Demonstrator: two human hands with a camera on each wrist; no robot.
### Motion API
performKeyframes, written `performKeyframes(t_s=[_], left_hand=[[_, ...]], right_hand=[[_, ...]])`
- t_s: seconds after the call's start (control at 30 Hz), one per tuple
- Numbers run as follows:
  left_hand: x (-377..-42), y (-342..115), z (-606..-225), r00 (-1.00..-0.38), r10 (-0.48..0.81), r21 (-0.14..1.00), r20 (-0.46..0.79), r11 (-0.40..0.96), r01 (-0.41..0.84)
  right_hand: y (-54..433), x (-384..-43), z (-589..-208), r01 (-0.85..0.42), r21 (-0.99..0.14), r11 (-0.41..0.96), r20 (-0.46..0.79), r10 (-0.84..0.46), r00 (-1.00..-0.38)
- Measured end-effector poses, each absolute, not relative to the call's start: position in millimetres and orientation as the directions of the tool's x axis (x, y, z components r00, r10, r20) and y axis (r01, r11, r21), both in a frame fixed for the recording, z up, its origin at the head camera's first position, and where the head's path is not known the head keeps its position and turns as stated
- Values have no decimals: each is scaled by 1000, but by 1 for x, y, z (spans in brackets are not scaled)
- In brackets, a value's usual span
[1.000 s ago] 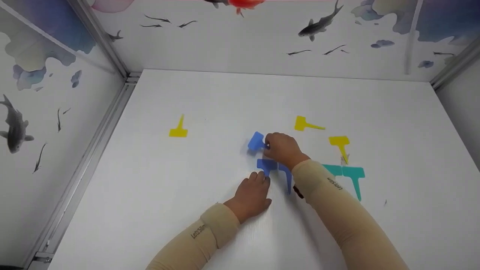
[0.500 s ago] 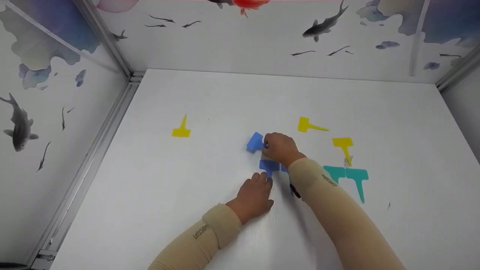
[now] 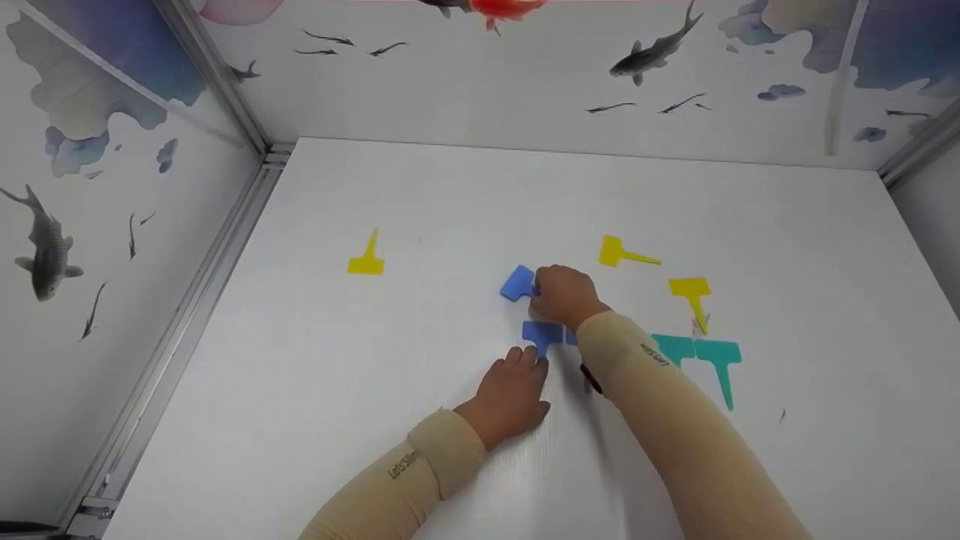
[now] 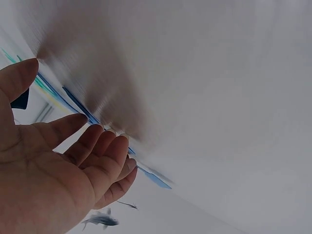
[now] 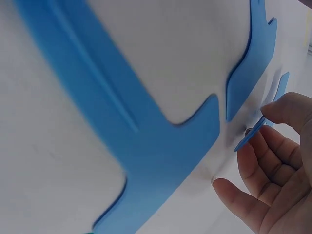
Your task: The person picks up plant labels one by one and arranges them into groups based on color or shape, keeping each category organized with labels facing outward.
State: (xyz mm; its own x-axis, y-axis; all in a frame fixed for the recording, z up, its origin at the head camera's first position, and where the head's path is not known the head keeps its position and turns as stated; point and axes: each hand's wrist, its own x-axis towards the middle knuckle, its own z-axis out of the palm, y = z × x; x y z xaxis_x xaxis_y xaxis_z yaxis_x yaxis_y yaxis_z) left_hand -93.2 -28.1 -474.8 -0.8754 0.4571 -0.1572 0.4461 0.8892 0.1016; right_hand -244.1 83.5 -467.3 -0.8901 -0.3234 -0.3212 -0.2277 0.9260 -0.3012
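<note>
My right hand pinches the stem end of a blue T-shaped plant label between thumb and fingers. In the right wrist view, that label shows edge-on at the fingertips. Below it on the table lies a second blue label, head away from me. My left hand rests palm down, fingers loosely extended, fingertips at this label's stem. A third blue label sits right beside it, mostly hidden by the right wrist; the right wrist view shows its head and stem up close.
Two teal labels lie side by side right of the right forearm, one partly covered. Yellow labels lie at the left, the back right and above the teal pair. Walls printed with fish enclose the white table.
The head view has shifted slightly, moving the scene right. Relative to the table, my right hand has edged left, and its wrist covers more of the third blue label. My left hand stays put.
</note>
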Motion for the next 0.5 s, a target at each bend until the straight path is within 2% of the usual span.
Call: performKeyframes(t_s=[0.5], left_hand=[[-93,-28,-477,-881,449,90,-147,893,440]], right_hand=[[89,-244,-467,-247,-278,928,-297,-328,-897]])
